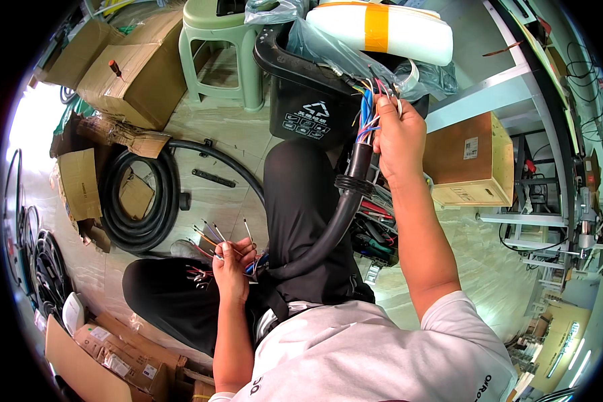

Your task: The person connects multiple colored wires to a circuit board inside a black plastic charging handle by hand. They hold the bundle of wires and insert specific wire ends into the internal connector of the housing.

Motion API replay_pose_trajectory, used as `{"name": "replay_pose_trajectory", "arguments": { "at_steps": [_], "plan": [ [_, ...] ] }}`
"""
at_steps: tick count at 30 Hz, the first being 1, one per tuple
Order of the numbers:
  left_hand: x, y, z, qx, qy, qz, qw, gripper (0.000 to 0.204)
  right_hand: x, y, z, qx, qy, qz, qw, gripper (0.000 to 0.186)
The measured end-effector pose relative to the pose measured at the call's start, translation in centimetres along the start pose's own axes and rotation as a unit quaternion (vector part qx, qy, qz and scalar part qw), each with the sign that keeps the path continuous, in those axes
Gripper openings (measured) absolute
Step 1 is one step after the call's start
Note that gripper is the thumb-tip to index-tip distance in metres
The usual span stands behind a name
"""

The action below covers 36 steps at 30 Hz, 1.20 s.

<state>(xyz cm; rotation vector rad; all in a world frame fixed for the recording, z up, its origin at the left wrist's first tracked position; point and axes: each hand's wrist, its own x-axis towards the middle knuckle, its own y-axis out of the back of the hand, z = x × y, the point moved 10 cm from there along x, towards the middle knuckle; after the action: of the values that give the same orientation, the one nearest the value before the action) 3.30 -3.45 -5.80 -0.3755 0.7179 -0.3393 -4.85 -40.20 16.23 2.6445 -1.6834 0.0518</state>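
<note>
Cable [340, 220], one thick black length, curves over your right thigh [295, 187] in the head view; it probably handles heavy and stiff, so take hold by the sheath [315, 256]. Your left hand [231, 264] lightly pinches the left wire bunch [210, 236], your right hand [398, 134] curls closed around the right wire bunch [366, 110]: two bunches, likely bendable and easily nicked.

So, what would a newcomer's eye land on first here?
Probably the thick black cable curving between the two hands, with a bundle of colored wires in the right grip and fanned wire ends in the left grip. After that, likely the large black coil at left, and the white roll with its orange band over the black bin at top.
</note>
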Motion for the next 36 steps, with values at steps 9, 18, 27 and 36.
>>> {"name": "replay_pose_trajectory", "arguments": {
  "at_steps": [9,18,27,36],
  "plan": [
    [0.0,0.0,0.1,0.0,-0.002,0.004,1.0,0.022,-0.4,0.6,-1.5,-0.12,0.122,0.062,0.983,0.014],
    [0.1,0.0,0.0,-0.003,-0.002,0.0,1.0,0.023,-0.1,0.0,-2.1,-0.286,0.08,0.011,0.955,0.017],
    [0.0,-0.2,0.0,0.005,-0.005,-0.012,1.0,0.024,1.9,-2.1,-2.0,-0.422,0.058,-0.07,0.902,0.026],
    [0.0,0.1,-0.1,0.008,-0.005,-0.004,1.0,0.024,-3.1,-2.7,-2.4,-0.075,0.065,-0.233,0.967,0.025]
  ]
}}
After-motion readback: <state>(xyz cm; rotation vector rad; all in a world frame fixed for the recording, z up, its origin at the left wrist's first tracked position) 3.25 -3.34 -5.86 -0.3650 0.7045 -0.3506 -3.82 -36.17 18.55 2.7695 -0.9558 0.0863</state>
